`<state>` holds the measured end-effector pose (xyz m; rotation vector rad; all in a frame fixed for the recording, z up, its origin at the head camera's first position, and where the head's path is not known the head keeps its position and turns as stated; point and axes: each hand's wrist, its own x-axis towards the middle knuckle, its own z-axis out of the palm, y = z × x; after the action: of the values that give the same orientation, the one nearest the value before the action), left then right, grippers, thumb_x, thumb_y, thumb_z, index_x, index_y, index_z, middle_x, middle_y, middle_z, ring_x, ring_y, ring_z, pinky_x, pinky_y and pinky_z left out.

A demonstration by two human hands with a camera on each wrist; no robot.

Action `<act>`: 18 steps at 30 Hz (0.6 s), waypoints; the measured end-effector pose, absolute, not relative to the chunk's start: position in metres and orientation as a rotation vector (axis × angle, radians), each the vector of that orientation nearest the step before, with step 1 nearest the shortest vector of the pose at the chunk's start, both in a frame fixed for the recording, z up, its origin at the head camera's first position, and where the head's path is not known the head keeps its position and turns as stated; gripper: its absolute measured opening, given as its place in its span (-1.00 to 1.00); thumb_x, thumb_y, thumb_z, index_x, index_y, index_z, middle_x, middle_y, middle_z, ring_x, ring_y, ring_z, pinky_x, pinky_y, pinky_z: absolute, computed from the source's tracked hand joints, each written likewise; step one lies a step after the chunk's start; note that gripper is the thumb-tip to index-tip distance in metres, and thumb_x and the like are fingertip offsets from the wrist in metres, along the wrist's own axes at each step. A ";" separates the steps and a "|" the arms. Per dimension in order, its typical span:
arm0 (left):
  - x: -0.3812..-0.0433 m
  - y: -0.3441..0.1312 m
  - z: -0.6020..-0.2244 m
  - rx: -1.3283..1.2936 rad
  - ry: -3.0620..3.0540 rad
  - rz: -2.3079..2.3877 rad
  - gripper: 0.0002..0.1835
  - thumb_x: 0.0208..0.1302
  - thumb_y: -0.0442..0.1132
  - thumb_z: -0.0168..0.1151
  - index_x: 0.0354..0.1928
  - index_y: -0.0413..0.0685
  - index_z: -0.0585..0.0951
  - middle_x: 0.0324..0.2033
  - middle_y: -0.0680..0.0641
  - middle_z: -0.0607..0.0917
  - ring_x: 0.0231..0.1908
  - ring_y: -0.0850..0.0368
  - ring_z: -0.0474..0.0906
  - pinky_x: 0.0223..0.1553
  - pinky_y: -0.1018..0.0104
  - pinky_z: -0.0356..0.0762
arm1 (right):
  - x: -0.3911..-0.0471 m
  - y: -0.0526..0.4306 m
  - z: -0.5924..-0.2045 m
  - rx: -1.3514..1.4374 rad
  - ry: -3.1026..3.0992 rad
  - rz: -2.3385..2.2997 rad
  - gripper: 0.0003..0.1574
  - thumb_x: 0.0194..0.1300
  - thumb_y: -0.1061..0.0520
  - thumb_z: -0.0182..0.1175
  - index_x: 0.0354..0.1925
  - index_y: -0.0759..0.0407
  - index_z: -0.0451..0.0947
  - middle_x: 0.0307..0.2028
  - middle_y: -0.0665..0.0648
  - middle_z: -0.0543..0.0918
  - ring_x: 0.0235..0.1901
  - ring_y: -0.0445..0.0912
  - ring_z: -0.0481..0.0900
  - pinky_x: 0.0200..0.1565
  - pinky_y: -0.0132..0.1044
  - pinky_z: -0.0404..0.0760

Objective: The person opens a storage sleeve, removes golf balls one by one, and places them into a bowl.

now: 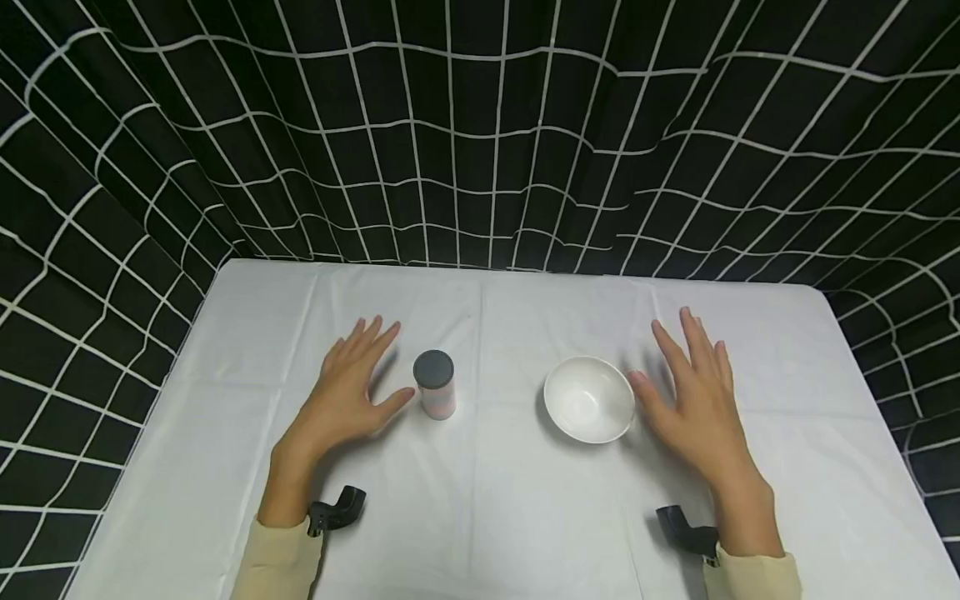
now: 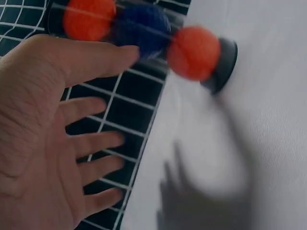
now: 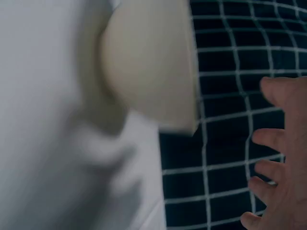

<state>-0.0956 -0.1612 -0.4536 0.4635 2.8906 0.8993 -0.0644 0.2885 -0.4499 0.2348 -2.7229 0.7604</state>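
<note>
A clear cylindrical container with a dark grey lid stands upright left of the table's middle. Through its wall in the left wrist view show two orange balls and a dark blue ball. My left hand is spread just left of it, thumb pointing toward its side, holding nothing. A white round bowl sits upright to the right, with nothing in it. Beside its right rim hovers my right hand, fingers spread, thumb tip near the rim.
A white cloth covers the table. Black fabric with a white grid hangs behind and at both sides. Black wrist mounts stick out inward from both beige sleeves.
</note>
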 end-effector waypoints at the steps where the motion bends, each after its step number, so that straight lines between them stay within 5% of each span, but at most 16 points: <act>1: -0.094 -0.158 -0.454 0.498 2.856 0.936 -0.07 0.35 0.13 0.38 0.67 0.16 0.20 0.66 -0.15 0.23 0.69 -0.19 0.02 0.67 -0.26 -0.06 | -0.063 0.285 -0.448 0.254 -2.703 0.773 -0.13 0.41 -0.11 0.35 0.55 0.11 0.37 0.69 0.27 0.10 0.68 0.27 0.03 0.69 0.23 -0.20; 5: -0.091 -0.151 -0.456 0.602 2.718 1.074 -0.15 0.30 0.03 0.48 0.58 0.12 0.35 0.50 -0.03 0.50 0.56 -0.09 0.36 0.58 -0.14 0.29 | -0.062 0.267 -0.436 0.312 -2.654 0.823 -0.21 0.32 0.03 0.42 0.46 0.10 0.48 0.61 0.26 0.29 0.58 0.33 0.24 0.63 0.29 0.05; 9: -0.091 -0.146 -0.459 0.610 2.575 1.216 -0.19 0.22 -0.03 0.59 0.47 0.17 0.42 0.34 0.09 0.63 0.46 0.04 0.51 0.52 -0.05 0.41 | -0.061 0.247 -0.423 0.356 -2.632 0.899 -0.25 0.32 0.11 0.44 0.44 0.06 0.52 0.52 0.21 0.44 0.50 0.30 0.39 0.47 0.34 0.33; 18: -0.094 -0.131 -0.477 0.556 2.303 1.575 -0.45 0.22 -0.14 0.61 0.18 0.20 0.54 -0.10 0.02 0.67 0.02 0.07 0.73 0.27 0.18 0.65 | -0.059 0.195 -0.403 0.498 -2.653 1.096 -0.42 0.43 0.08 0.38 0.37 0.07 0.58 0.33 0.07 0.66 0.40 0.04 0.58 0.43 0.04 0.52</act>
<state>-0.0936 -0.1307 -0.4770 0.5562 2.3031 1.5751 -0.0594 0.1946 -0.4034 0.4981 -2.6535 1.0961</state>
